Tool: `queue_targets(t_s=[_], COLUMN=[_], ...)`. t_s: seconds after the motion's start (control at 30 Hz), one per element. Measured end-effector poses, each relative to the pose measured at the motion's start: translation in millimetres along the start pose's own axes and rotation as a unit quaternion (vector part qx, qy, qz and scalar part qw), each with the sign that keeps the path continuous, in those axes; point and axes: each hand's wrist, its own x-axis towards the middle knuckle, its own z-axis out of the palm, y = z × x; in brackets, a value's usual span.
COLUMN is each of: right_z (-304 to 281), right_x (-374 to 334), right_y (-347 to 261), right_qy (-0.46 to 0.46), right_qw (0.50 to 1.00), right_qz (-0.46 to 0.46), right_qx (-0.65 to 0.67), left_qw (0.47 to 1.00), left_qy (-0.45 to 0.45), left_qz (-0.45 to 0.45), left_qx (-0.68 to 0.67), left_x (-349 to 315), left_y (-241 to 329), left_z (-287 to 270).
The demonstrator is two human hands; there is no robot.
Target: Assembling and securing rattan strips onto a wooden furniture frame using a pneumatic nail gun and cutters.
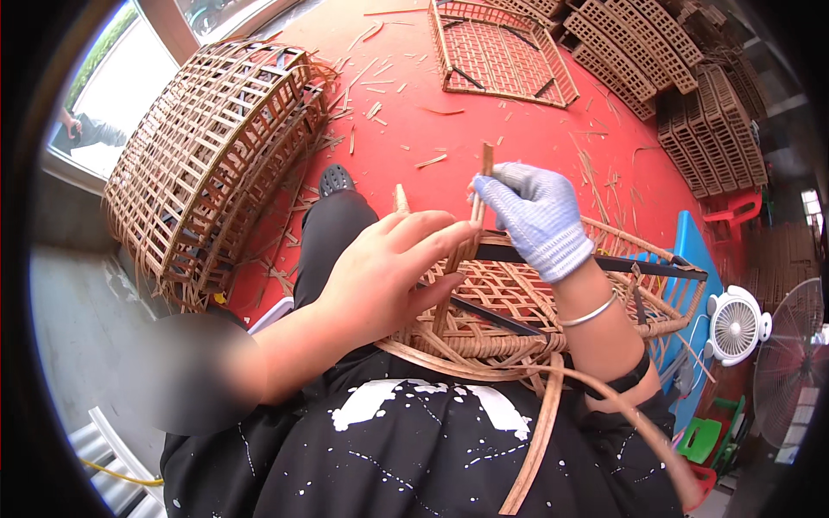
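floor: red workshop floor point(535, 138), strewn with cane offcuts; daylight from a window at upper left.
surroundings: large domed woven basket point(211, 155) lying on its side at left; flat woven panel point(501, 52) at the top; stacks of similar woven trays point(691, 95) along the right; a small white fan point(736, 325) at lower right.
work piece: half-woven rattan tray point(518, 302) resting on the lap, against the black paint-speckled shirt, with loose cane strips trailing off its near edge.
cane strip: thin rattan strip point(485, 173), long axis nearly upright, rising from the weave between the two hands.
left hand: bare left hand point(389, 268), fingers curled narrow, fingertips touching the lower run of the strip where it meets the tray.
right hand: gloved right hand point(537, 216) in a grey knit glove, closed in a pinch on the strip higher up.
key relation: strip stands just ahead of both hands; right hand is higher on it, left hand nearer the weave below.
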Motion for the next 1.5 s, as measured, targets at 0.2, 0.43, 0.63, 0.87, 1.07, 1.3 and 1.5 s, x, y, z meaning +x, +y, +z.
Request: queue_targets(t_s=[0.2,0.43,0.63,0.87,1.07,1.3,1.5], right_z=[12.4,12.9,11.3,14.9,28.5,7.1,0.9], right_x=[13.2,10.2,-49.1,-109.3,-85.7,-97.9,-101.1], right_y=[-0.1,-2.1,1.6,36.9,41.8,17.5,16.1], right_qy=[-0.073,-0.112,0.164,-0.033,-0.209,-0.172,-0.163], right_qw=[0.991,0.980,0.946,0.998,0.961,0.929,0.879], right_qz=[0.010,0.019,-0.262,-0.039,0.034,0.167,0.233], right_qx=[-0.112,-0.162,-0.092,-0.033,0.180,0.283,0.383], left_qw=[0.997,0.992,0.990,0.989,0.967,0.987,0.991], left_qy=[-0.063,-0.065,-0.096,-0.139,-0.183,-0.135,-0.094], left_qz=[-0.028,0.010,0.013,-0.042,-0.115,-0.028,0.032], left_qx=[0.045,0.111,0.107,-0.036,-0.139,-0.078,-0.087], left_x=[6.2,19.7,14.8,19.0,17.5,9.1,10.4], left_y=[3.9,10.9,8.4,9.5,5.0,1.9,6.3], left_z=[-7.4,-7.2,-4.7,-5.7,-3.6,2.7,1.8])
